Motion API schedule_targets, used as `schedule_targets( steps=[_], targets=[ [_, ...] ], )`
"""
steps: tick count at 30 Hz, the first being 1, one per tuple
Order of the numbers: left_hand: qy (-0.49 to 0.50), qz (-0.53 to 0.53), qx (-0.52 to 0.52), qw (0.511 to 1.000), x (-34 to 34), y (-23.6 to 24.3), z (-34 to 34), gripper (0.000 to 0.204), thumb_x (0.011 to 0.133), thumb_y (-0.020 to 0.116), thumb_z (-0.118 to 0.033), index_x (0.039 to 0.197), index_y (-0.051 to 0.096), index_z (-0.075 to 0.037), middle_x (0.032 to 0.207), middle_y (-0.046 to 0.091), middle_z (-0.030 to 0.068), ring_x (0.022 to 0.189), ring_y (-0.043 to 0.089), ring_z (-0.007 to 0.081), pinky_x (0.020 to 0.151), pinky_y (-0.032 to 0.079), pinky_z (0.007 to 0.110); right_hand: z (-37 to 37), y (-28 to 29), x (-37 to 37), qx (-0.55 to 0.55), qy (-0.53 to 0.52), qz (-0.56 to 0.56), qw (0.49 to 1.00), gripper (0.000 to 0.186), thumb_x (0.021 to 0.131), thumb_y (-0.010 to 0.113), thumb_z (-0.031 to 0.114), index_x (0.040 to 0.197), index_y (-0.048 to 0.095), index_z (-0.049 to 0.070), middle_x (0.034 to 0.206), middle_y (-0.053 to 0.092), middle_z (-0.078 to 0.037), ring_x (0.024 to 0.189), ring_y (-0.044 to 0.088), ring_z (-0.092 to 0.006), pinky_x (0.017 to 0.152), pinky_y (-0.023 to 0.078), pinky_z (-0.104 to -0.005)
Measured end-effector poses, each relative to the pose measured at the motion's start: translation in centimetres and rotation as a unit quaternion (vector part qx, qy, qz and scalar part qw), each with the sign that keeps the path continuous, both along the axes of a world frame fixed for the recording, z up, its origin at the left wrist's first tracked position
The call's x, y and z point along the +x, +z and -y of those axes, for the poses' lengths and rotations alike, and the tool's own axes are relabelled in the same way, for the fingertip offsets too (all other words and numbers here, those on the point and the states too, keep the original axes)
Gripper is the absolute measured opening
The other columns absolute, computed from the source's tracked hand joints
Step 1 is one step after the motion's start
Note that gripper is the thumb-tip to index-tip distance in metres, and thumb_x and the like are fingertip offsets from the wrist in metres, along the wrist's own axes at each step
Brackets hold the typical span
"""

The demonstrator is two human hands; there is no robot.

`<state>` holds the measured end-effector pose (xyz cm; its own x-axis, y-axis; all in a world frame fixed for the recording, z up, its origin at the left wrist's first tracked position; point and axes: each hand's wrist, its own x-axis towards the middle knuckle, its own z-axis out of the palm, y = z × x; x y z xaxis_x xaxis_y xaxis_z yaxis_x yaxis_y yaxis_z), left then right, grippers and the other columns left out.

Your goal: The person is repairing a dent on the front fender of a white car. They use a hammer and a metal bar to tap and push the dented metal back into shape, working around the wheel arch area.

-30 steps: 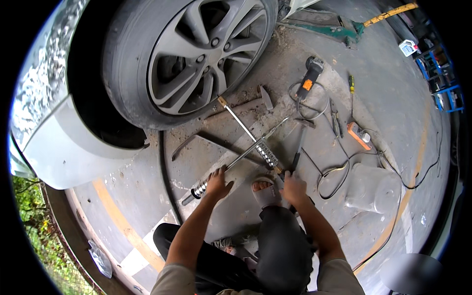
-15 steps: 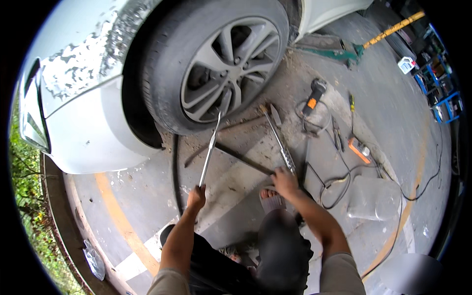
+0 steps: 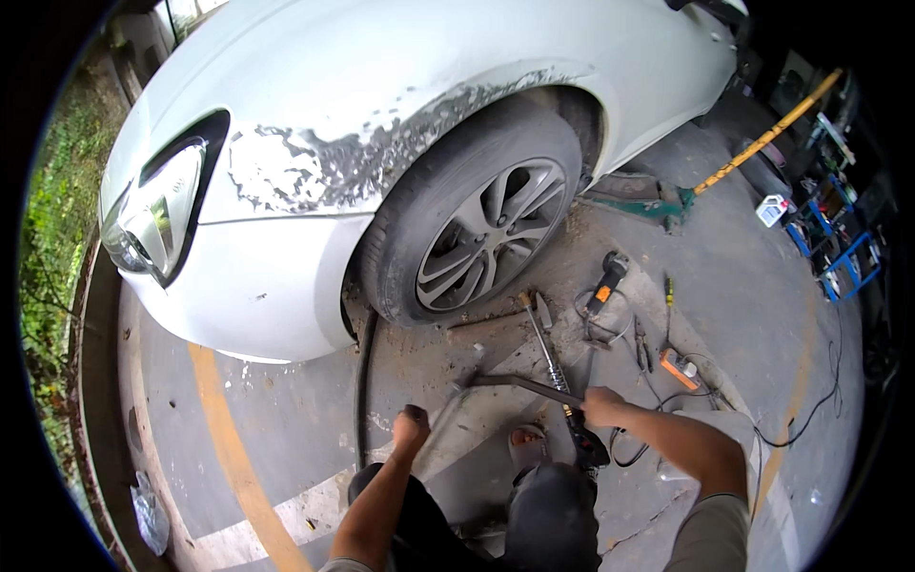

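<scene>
My left hand (image 3: 410,431) is closed in a fist above the floor, left of my knees. A smeared grey streak lies just right of it; what the fist holds is too blurred to make out. With my right hand (image 3: 602,407) I grip one end of a long dark bar (image 3: 519,382), which points left; its far end is blurred. Under the bar, a long silver tool (image 3: 546,350) with a ridged, shiny grip lies on the floor. Beyond it stands the car's front wheel (image 3: 486,229), a grey tyre on a spoked rim.
The white car (image 3: 286,276) has a scraped fender. Right of the wheel lie an angle grinder (image 3: 606,282), pliers (image 3: 642,345), a yellow-handled screwdriver (image 3: 669,291) and an orange meter (image 3: 680,368). A green floor jack (image 3: 648,207) has a yellow handle. A black hose (image 3: 364,391) runs along the floor.
My left fist has come down from the wheel, and the silver bar it held against the rim no longer shows clearly. My right hand has moved right with the dark bar. The view has shifted.
</scene>
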<state>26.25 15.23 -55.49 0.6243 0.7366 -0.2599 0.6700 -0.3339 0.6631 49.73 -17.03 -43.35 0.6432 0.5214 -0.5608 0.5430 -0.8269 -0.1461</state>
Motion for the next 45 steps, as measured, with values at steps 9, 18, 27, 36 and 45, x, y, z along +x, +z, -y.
schedule_targets(
  steps=[9,18,27,36,45],
  targets=[
    [-0.233,0.146,-0.111,0.955,8.5,8.5,5.9,0.033,0.09,0.058,-0.03,0.102,0.065,0.0,0.095,0.068,0.0208,0.092,0.066,0.0309,0.08,0.051,0.038,2.9,15.2,0.7,0.064,-0.14,-0.034,0.988,0.043,0.08,0.068,0.015,0.12,0.054,0.007,0.104,0.063,-0.019,0.1,0.059,-0.0366,0.085,0.046,-0.0371],
    [-0.131,0.222,-0.067,0.964,17.8,23.7,3.3,0.042,0.094,0.056,-0.036,0.107,0.061,0.003,0.094,0.065,0.0207,0.087,0.064,0.0309,0.08,0.049,0.036,4.3,25.1,4.8,0.369,-0.422,-0.431,0.706,0.034,0.097,0.044,0.016,0.131,0.045,0.013,0.074,0.048,-0.002,0.049,0.036,-0.0058,0.038,0.031,-0.0239],
    [0.031,0.438,0.206,0.875,31.3,31.8,1.8,0.025,0.09,0.062,-0.014,0.106,0.049,0.001,0.098,0.055,0.017,0.088,0.055,0.021,0.08,0.049,0.033,7.1,24.9,9.6,0.329,-0.263,-0.687,0.592,0.041,0.1,0.038,0.013,0.14,0.033,0.007,0.08,0.046,-0.006,0.05,0.037,-0.0062,0.038,0.034,-0.0217],
    [0.024,0.306,0.443,0.842,36.9,36.3,2.7,0.033,0.086,0.065,-0.03,0.107,0.062,-0.004,0.106,0.061,0.0101,0.101,0.051,0.0326,0.09,0.036,0.041,7.0,25.9,13.4,0.395,-0.254,-0.646,0.602,0.044,0.099,0.037,0.011,0.142,0.029,0.007,0.076,0.045,-0.007,0.047,0.037,-0.0075,0.037,0.036,-0.0225],
    [-0.059,0.394,0.095,0.912,38.5,38.2,-2.5,0.03,0.096,0.057,-0.029,0.098,0.066,0.0,0.09,0.067,0.0077,0.084,0.058,0.0131,0.077,0.045,0.027,5.2,22.8,12.8,0.417,-0.189,-0.565,0.686,0.043,0.1,0.037,0.008,0.142,0.028,0.005,0.074,0.051,-0.007,0.046,0.04,-0.0068,0.039,0.039,-0.0231]
  ],
)
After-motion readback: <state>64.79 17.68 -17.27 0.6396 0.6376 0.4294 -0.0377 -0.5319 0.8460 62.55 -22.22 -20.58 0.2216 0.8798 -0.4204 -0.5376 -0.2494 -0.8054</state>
